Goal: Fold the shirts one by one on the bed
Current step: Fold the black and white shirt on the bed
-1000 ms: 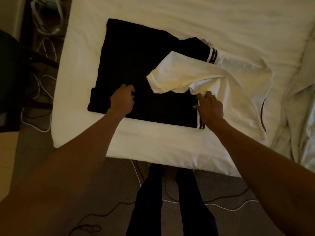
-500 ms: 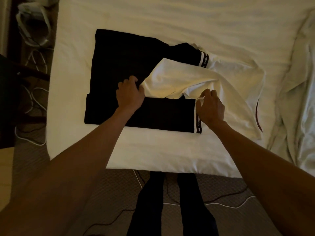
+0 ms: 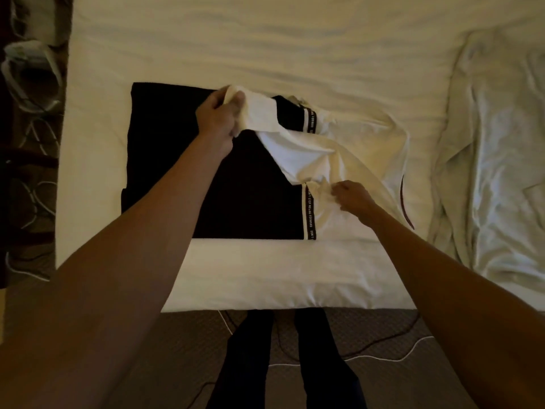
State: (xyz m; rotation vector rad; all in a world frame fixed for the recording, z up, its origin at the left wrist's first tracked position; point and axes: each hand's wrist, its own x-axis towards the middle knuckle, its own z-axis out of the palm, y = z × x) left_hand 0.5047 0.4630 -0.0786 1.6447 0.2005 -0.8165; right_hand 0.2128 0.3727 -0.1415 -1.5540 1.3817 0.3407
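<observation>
A black-and-white shirt (image 3: pixel 250 199) lies flat on the bed (image 3: pixel 265 48), its black half to the left and its white half to the right, with a printed stripe along the seam. My left hand (image 3: pixel 219 116) grips the end of the white sleeve (image 3: pixel 298 143) and holds it lifted over the black part. My right hand (image 3: pixel 352 196) pinches the white fabric near the stripe, close to the shirt's near edge.
A rumpled white duvet (image 3: pixel 495 160) is heaped along the bed's right side. White cables (image 3: pixel 383 357) trail over the carpet by my legs, and more cables and a strap lie on the floor at the left (image 3: pixel 32 84).
My left hand took hold of the white sleeve end and lifted it up and to the left over the black half. My right hand stayed pinching the fabric near the stripe.
</observation>
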